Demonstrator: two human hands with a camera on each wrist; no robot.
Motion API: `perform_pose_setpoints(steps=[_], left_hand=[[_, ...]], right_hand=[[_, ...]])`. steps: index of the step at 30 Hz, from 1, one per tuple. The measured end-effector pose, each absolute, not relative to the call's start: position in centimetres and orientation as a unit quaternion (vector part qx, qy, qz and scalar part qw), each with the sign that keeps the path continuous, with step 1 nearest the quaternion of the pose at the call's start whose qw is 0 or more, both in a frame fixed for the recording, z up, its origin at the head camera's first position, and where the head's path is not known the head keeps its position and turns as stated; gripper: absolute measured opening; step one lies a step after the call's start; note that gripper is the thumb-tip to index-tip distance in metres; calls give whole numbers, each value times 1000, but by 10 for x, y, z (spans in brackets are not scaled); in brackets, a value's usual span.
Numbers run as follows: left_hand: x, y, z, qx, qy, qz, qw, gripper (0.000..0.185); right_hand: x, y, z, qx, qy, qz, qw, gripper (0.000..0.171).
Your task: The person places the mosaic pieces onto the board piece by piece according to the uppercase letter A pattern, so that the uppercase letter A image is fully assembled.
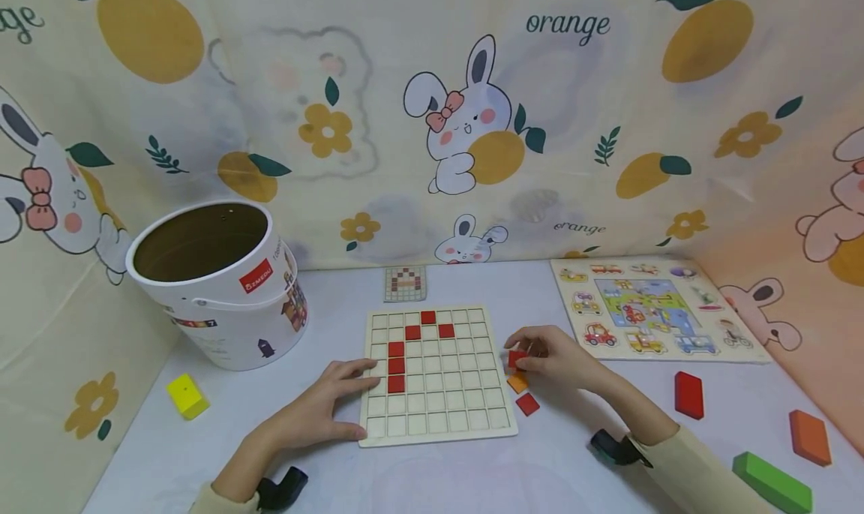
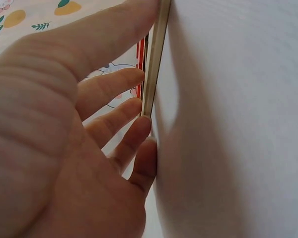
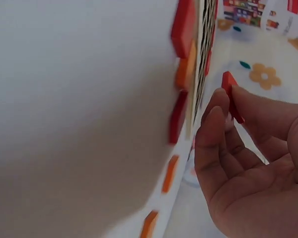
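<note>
A pale square grid board (image 1: 445, 416) lies on the table with several red tiles in its cells, mostly in its left and upper part. My left hand (image 1: 334, 398) rests along the board's left side, its fingertips over the edge and its thumb by the near corner. In the left wrist view those fingers (image 2: 124, 141) look loosely extended at the board's edge. To the right of the board my right hand (image 1: 556, 356) pinches a thin red tile (image 3: 230, 94) between thumb and fingertips. Below that hand, an orange tile (image 1: 517, 382) and a red tile (image 1: 528, 404) lie beside the board.
A small pattern card (image 1: 405, 284) lies behind the board. A white bucket (image 1: 229, 334) stands at the back left, a yellow block (image 1: 188, 396) before it. At right are a picture puzzle (image 1: 580, 326) and red (image 1: 688, 395), orange (image 1: 810, 437) and green (image 1: 772, 482) blocks.
</note>
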State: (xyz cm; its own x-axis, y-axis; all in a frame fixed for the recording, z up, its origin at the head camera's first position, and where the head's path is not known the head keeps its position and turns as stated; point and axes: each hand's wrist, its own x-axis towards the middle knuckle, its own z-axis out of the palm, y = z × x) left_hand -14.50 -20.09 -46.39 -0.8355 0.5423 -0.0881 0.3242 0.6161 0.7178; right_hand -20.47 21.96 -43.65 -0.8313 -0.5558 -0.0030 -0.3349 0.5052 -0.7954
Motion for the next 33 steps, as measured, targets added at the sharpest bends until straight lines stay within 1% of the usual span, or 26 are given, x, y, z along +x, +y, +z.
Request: perform_pose_setpoints(steps=[9,16,21,28,30,33], left_hand=[[-146,-200,-463,257,885,362,145,74],[-146,-200,-464,259,884,363,140,75],[-145,-201,-464,258,883,364,142,75],[-146,-201,-465,258,885,361,142,75],[-146,-201,-465,256,886,359,143,75],[-146,-201,-465,251,887,358,146,75]], right_hand=[[-237,176,-429,-272,860,-409,143,17],[-256,156,-430,-283,861,-397,147,16],[-260,147,-432,-289,859,-391,158,11],[-258,140,-433,-251,864,-398,178,11],[-257,139,-433,-248,868,-393,176,12],[-256,138,-434,-256,878,-373,159,8]])
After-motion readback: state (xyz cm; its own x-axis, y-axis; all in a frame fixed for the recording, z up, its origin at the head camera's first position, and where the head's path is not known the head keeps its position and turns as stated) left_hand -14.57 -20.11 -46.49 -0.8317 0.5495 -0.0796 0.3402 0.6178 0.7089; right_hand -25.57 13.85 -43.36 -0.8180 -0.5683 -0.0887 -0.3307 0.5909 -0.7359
